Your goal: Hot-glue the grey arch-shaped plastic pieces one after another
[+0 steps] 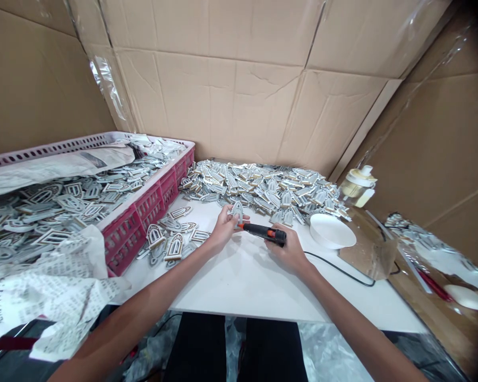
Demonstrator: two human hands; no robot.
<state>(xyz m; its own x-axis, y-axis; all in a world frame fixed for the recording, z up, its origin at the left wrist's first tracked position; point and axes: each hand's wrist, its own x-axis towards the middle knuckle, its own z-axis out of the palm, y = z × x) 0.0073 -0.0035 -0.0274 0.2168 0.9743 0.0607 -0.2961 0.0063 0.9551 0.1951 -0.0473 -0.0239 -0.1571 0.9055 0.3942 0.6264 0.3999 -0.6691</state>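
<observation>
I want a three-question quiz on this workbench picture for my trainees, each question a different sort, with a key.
1. Which hand holds the black-and-orange tool?
2. True or false: the white bowl stands to the right of the pink basket in the picture.
3. What is heaped along the foot of the cardboard wall? a) cups; b) grey arched pieces; c) brushes.

Key: 1. The right hand. 2. True. 3. b.
</observation>
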